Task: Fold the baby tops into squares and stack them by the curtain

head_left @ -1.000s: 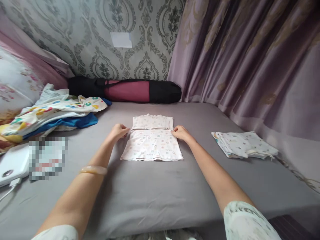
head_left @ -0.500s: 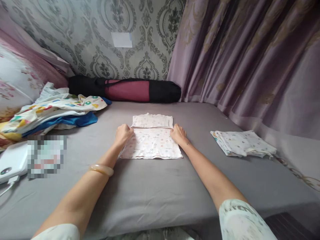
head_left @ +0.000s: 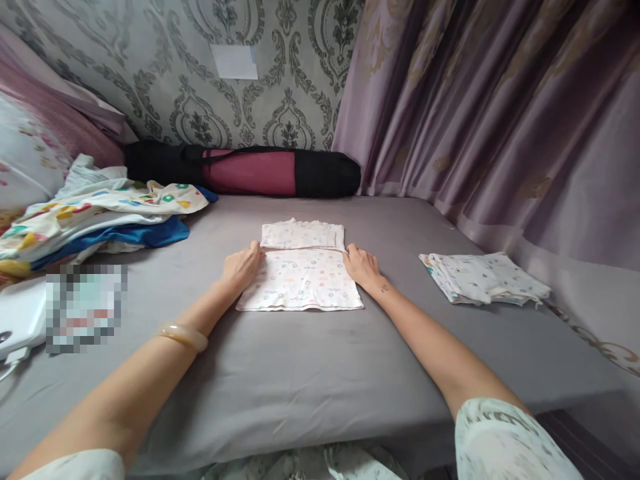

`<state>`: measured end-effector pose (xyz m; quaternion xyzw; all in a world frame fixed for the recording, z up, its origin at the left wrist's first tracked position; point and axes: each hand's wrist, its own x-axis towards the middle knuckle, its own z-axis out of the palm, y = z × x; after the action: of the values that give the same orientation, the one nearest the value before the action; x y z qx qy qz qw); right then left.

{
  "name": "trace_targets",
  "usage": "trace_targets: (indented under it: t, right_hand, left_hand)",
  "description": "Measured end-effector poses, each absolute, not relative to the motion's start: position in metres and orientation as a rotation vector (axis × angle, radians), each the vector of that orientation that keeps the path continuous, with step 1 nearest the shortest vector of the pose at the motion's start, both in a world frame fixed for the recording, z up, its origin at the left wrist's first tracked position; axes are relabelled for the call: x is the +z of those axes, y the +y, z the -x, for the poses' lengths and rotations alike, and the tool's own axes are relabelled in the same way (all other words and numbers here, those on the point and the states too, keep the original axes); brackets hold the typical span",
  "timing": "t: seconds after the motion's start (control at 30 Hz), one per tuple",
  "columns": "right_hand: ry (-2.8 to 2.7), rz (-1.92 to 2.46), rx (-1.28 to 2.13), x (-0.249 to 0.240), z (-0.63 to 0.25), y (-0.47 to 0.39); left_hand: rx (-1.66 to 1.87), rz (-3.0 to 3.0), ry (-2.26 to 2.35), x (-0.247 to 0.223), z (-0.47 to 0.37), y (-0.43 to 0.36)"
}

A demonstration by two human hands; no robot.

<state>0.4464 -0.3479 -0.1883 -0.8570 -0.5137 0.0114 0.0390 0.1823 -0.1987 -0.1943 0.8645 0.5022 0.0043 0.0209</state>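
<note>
A small white printed garment [head_left: 300,280] lies flat in the middle of the grey bed sheet [head_left: 300,373], with its top part folded over as a narrow band [head_left: 303,235]. My left hand [head_left: 243,267] rests on the garment's left edge, fingers together and reaching toward the fold line. My right hand [head_left: 363,265] rests flat on the right edge at the same height. Neither hand lifts the cloth. A pale bangle [head_left: 181,335] sits on my left forearm.
A stack of folded printed cloths [head_left: 483,279] lies at the right. A heap of unfolded clothes [head_left: 100,217] lies at the left, with a white device [head_left: 20,320] in front of it. A rolled mat bag [head_left: 245,171] lies along the wall. Curtains [head_left: 500,113] hang at the right.
Both hands slid in from beside the garment onto its side edges at the fold line. The view shifted slightly downward.
</note>
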Motion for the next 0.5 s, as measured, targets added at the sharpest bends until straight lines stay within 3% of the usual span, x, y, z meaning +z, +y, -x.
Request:
trace_targets:
  t: [0.23, 0.37, 0.5]
  right_hand:
    - [-1.89, 2.392, -0.15, -0.183, -0.414, -0.357]
    - [-2.183, 2.072, 0.146, -0.19, -0.378, -0.356]
    - [-2.242, 1.984, 0.434, -0.194, -0.378, -0.365]
  left_hand:
    - [0.155, -2.997, 1.348, -0.18, -0.192, -0.222]
    - [0.225, -3.091, 0.635, -0.193, -0.21, -0.249]
    - [0.155, -2.999, 0.532, -0.21, -0.201, -0.252]
